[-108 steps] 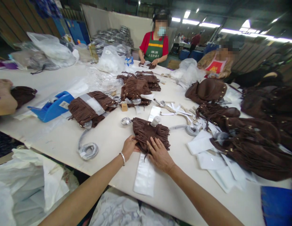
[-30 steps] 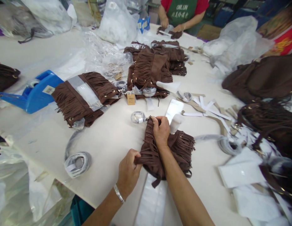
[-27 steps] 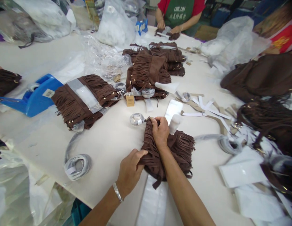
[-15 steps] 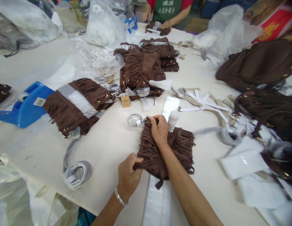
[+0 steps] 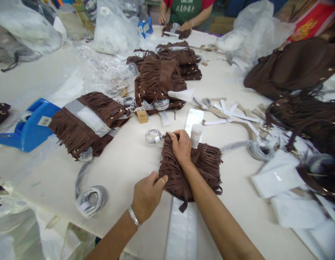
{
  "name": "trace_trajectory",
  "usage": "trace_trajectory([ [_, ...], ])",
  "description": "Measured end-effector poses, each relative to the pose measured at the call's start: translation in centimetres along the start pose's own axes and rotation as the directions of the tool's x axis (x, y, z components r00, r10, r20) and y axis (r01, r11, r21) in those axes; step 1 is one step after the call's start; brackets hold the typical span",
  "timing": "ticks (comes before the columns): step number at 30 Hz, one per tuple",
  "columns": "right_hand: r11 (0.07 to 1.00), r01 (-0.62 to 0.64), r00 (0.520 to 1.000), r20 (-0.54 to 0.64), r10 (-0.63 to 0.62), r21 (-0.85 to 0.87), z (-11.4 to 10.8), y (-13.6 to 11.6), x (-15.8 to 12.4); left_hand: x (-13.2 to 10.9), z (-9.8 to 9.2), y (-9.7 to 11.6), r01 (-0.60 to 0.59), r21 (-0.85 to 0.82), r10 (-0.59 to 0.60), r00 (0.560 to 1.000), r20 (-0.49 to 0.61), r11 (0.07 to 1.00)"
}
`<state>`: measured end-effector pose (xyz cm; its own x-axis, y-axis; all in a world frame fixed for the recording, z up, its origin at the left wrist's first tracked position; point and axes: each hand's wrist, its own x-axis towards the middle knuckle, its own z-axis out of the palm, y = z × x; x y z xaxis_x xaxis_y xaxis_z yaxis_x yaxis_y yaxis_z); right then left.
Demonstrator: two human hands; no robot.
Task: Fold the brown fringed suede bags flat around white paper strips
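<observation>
Brown fringed bag (image 5: 174,175) lies across a white strip (image 5: 182,227); your left hand (image 5: 148,195) pinches its near left edge, your right hand (image 5: 181,146) grips its far left corner

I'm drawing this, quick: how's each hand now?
Left hand: closed, holding the brown fringed bag by its left edge.
Right hand: closed, gripping that bag's far left corner.

Nearest bag (image 5: 207,160) atop plastic strip (image 5: 182,229), tape dispenser (image 5: 34,128) leftward.
</observation>
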<state>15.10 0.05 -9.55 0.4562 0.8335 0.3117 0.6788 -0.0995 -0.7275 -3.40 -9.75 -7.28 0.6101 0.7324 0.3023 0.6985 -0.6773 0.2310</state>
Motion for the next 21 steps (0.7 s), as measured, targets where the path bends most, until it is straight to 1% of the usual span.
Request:
trace_trajectory([
  [3, 1.000, 0.003, 1.000, -0.028, -0.003, -0.010, 0.0, 0.2, 0.0, 0.0, 0.0, 0.2, 0.039, -0.102, -0.044, 0.998, -0.049, 0.994],
  [6, 0.999, 0.018, 0.999, -0.028, -0.020, -0.046, 0.3, 0.6, 0.1, -0.9, 0.3, 0.4, 0.115, -0.197, -0.131, 0.989, -0.072, 0.974],
  [9, 0.991, 0.037, 0.999, 0.004, -0.037, -0.131, 0.6, 0.5, 0.4, -2.1, 0.5, 0.4, 0.194, -0.300, -0.218, 0.975, -0.051, 0.934],
  [11, 0.972, 0.055, 0.998, 0.042, -0.046, -0.229, 0.4, -0.1, 0.3, -1.8, 1.0, 0.3, 0.236, -0.314, -0.252, 0.968, -0.011, 0.920],
  [12, 0.956, 0.060, 0.997, 0.058, -0.046, -0.286, 0.3, -0.6, 0.1, -0.9, 1.5, 0.3, 0.241, -0.300, -0.255, 0.967, -0.010, 0.923],
  [13, 0.937, 0.066, 0.996, 0.077, -0.042, -0.342, 0.3, -1.0, -0.2, 0.6, 2.3, 0.3, 0.233, -0.266, -0.245, 0.969, -0.012, 0.935],
  [14, 0.916, 0.057, 0.997, 0.072, -0.031, -0.396, 0.6, -1.3, -0.5, 2.7, 3.3, 0.5, 0.199, -0.253, -0.220, 0.974, -0.057, 0.947],
  [15, 0.900, 0.044, 0.999, 0.045, -0.027, -0.433, 1.2, -1.2, -0.8, 5.3, 4.3, 0.8, 0.156, -0.254, -0.190, 0.975, -0.116, 0.955],
  [17, 0.870, 0.028, 0.998, -0.036, -0.052, -0.492, 3.0, 0.0, -0.6, 11.1, 6.1, 1.8, 0.053, -0.231, -0.111, 0.963, -0.246, 0.972],
  [18, 0.856, 0.038, 0.994, -0.072, -0.087, -0.516, 3.9, 0.9, -0.3, 13.6, 6.9, 2.3, 0.012, -0.179, -0.065, 0.954, -0.291, 0.984],
  [19, 0.842, 0.075, 0.986, -0.087, -0.143, -0.534, 4.7, 1.9, 0.2, 15.6, 7.7, 2.7, -0.015, -0.100, -0.018, 0.947, -0.320, 0.995],
  [20, 0.824, 0.088, 0.977, -0.115, -0.182, -0.560, 5.3, 2.6, 0.5, 16.9, 8.5, 2.7, -0.045, 0.002, 0.043, 0.944, -0.326, 0.999],
  [21, 0.808, 0.107, 0.969, -0.121, -0.215, -0.579, 5.6, 3.2, 0.7, 17.7, 9.3, 2.5, -0.058, 0.089, 0.085, 0.940, -0.331, 0.994],
])
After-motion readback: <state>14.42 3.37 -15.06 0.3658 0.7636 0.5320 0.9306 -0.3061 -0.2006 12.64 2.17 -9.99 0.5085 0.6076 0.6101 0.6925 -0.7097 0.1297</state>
